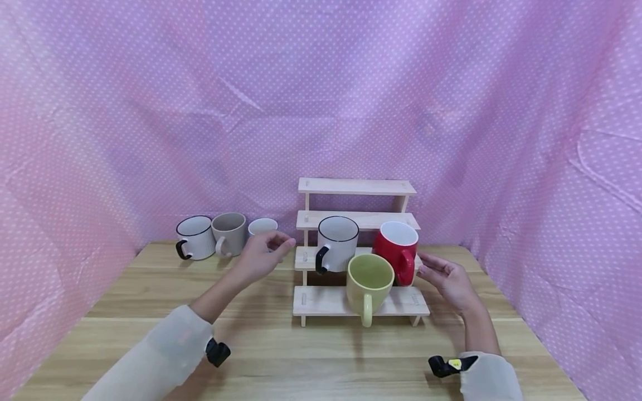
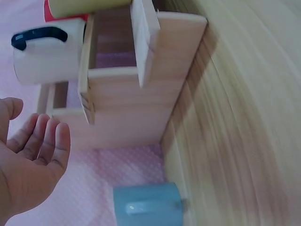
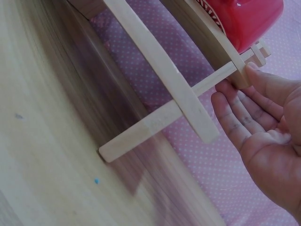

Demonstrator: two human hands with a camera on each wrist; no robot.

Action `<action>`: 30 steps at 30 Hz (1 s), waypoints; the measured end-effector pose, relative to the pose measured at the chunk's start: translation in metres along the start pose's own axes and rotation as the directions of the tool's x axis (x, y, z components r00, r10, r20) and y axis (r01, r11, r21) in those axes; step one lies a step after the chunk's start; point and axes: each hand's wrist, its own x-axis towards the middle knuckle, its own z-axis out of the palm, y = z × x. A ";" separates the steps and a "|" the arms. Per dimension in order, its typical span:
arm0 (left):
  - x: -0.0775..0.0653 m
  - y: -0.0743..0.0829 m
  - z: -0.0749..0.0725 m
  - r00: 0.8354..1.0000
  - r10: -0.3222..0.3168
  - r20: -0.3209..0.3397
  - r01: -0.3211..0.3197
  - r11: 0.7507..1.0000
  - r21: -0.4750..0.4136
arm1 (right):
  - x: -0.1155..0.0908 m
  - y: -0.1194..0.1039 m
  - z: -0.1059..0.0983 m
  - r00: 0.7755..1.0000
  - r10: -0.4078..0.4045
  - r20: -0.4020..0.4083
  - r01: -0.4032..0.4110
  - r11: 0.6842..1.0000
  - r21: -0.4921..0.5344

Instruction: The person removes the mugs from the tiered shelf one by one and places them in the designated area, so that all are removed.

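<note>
A stepped wooden display rack (image 1: pixel 326 301) stands on the table and carries three mugs. A white mug with a black rim and handle (image 1: pixel 338 245) and a red mug (image 1: pixel 383 250) sit on its second step from the bottom. On the lowest step is a yellow-green mug (image 1: pixel 361 284). My right hand (image 1: pixel 453 284) pinches that second step's right end, its thumb (image 3: pixel 270 84) on the board and fingertips underneath. Off the rack's left side hovers my left hand (image 1: pixel 261 259), loosely curled around nothing. Behind it stands a light-blue mug (image 2: pixel 148 205), partly hidden in the head view.
At the back left of the wooden table (image 1: pixel 251 356) stand another black-rimmed white mug (image 1: pixel 198 242) and a grey-beige mug (image 1: pixel 233 234), side by side. A pink dotted cloth (image 1: pixel 321 100) hangs behind the table and along both sides.
</note>
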 end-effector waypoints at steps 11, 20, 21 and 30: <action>-0.011 0.037 0.020 0.992 0.081 0.098 -0.081 0.997 0.003 | 0.001 -0.002 -0.001 1.000 0.002 0.008 -0.002 1.000 0.015; -0.014 0.037 0.035 0.983 0.066 0.169 -0.047 0.993 -0.111 | 0.001 -0.001 -0.001 1.000 0.008 0.012 -0.008 0.999 0.038; -0.014 0.037 0.035 0.983 0.066 0.171 -0.045 0.991 -0.125 | 0.001 -0.001 -0.001 1.000 0.007 0.014 -0.008 0.999 0.035; -0.015 0.042 0.041 0.978 0.016 0.208 0.043 0.961 -0.273 | 0.000 -0.001 0.000 1.000 0.008 0.015 -0.009 0.999 0.032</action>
